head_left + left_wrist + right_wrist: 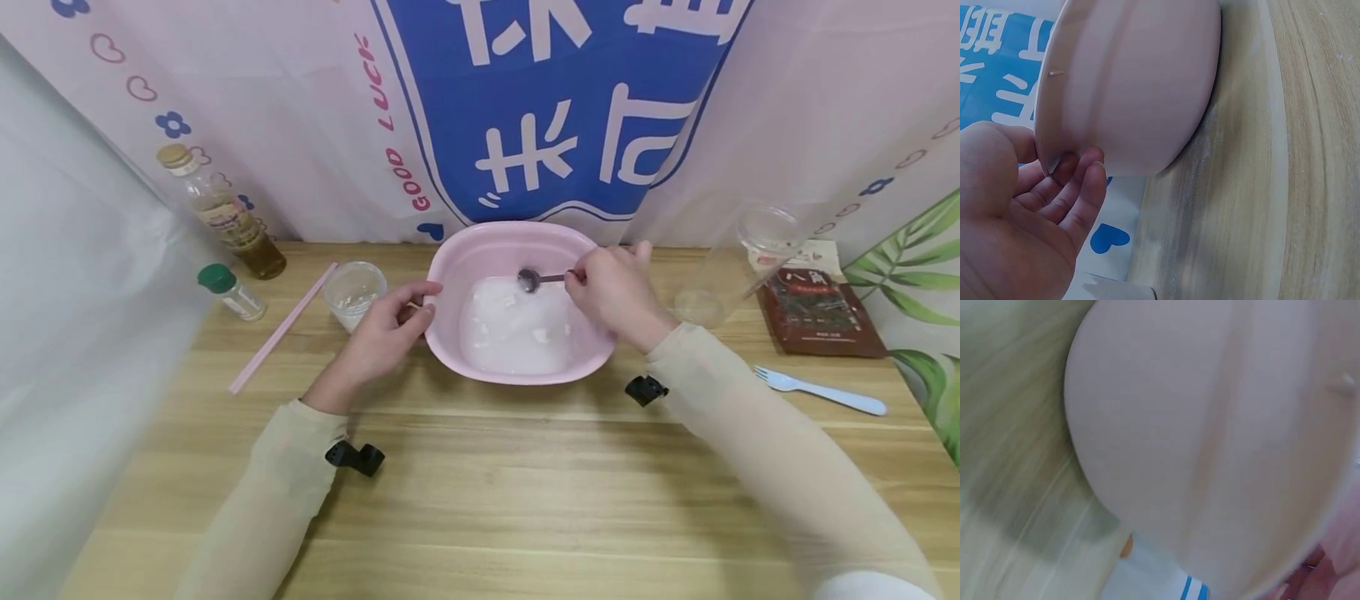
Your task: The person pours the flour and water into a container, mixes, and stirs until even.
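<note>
A pink plastic basin (517, 377) sits on the wooden table (487, 500), holding white, powdery or cloudy contents (517, 333) with a few pale bits. At its left end, my left hand (378, 337) grips the rim, thumb above and fingers curled beneath; the left wrist view shows this hand (1035, 206) on the basin's edge (1135, 81). My right hand (618, 287) reaches over the right side and pinches the dark handle of a small spoon (528, 281). The spoon's round bowl is over the far part of the contents. In the right wrist view the basin wall (1147, 425) hides most of that hand.
Left of the basin stand a clear plastic cup (356, 287), an oil bottle (240, 233) and a green-capped jar (231, 292), with a pink stick (283, 327) between. To the right are a transparent container (701, 304), a brown packet (813, 312) and a light-blue fork (821, 390).
</note>
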Demonstrator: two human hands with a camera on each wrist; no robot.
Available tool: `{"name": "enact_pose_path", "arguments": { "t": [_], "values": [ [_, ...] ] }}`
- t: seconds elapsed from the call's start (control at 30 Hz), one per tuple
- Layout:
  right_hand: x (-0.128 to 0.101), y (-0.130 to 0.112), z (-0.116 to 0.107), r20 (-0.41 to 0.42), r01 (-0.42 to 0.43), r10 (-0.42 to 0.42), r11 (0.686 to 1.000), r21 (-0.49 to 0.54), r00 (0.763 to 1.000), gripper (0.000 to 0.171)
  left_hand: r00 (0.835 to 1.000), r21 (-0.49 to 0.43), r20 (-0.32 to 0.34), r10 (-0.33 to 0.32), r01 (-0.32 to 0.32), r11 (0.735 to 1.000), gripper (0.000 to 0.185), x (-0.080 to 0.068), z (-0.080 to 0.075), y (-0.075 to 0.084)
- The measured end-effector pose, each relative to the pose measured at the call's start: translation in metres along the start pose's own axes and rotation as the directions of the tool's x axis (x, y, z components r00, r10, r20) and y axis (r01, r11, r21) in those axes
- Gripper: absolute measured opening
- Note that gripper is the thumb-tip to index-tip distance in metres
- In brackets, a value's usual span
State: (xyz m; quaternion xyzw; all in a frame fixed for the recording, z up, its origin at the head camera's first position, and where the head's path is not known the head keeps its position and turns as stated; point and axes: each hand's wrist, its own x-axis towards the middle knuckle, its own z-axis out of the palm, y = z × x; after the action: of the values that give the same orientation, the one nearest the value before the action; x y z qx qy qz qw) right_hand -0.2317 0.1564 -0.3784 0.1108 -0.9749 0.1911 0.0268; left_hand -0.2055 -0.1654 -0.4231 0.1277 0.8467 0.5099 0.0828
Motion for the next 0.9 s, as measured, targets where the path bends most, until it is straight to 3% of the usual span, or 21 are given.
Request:
{"name": "enact_pose_path", "arguments": {
  "t": [0.23,0.5,0.67,0.9],
  "values": [
    [-0.009,0.009,-0.005,-0.043,0.031,-0.029,0.998,0.051,0.999,0.031,1.0,0.002,-0.004,-0.005,0.005,1.0,0.041,-0.001,-0.001,0.001],
    [-0.008,-0.003,0.0,0.076,0.024,-0.045,0.965,0.26,0.996,0.026,1.0,0.005,-0.007,-0.011,0.011,1.0,0.04,0.0,-0.002,0.0],
    [-0.003,-0.012,0.011,0.126,0.053,-0.08,0.977,0.208,0.989,0.027,1.0,-0.005,-0.001,-0.009,0.009,1.0,0.04,0.0,-0.001,0.0],
    [0.002,-0.008,0.016,0.058,0.056,-0.063,0.992,0.112,0.996,0.026,0.999,-0.003,0.004,-0.039,0.039,0.999,0.04,0.001,0.0,0.0]
  ]
}}
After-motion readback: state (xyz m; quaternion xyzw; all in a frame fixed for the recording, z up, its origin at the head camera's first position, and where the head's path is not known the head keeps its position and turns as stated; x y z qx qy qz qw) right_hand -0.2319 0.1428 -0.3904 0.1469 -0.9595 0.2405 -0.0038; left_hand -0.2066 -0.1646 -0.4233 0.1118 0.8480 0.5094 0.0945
